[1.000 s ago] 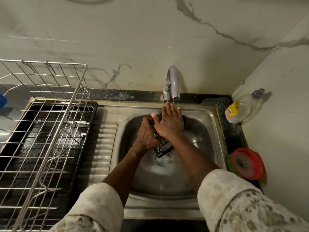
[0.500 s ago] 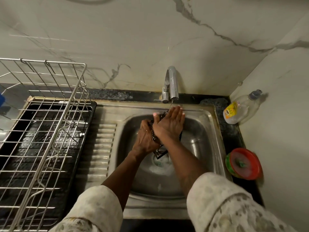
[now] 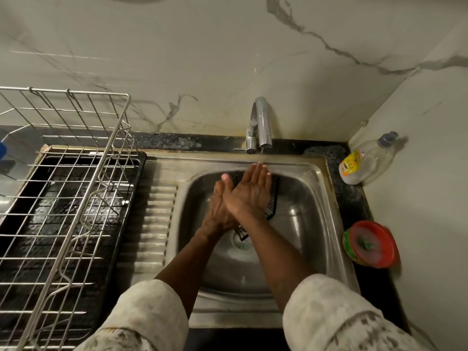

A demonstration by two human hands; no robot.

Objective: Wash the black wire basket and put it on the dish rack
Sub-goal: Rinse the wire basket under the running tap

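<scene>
R hand [image 3: 250, 191] flat on black wire basket [image 3: 273, 205] under tap [image 3: 260, 122]; L hand [image 3: 215, 209] hold hidden, can't tell; rotate so all wires rinse.

Black speckled counter [image 3: 354, 201] carried a steel sink [image 3: 329, 211] set into it, with the ribbed drainboard on its left. Beside that sat a black drip tray [image 3: 138, 178] with the wire dish rack [image 3: 76, 198] standing in it. Right strip: a clear bottle [image 3: 367, 160] tilted in the wall corner and, nearer, a red-lidded green tub [image 3: 369, 244].
</scene>
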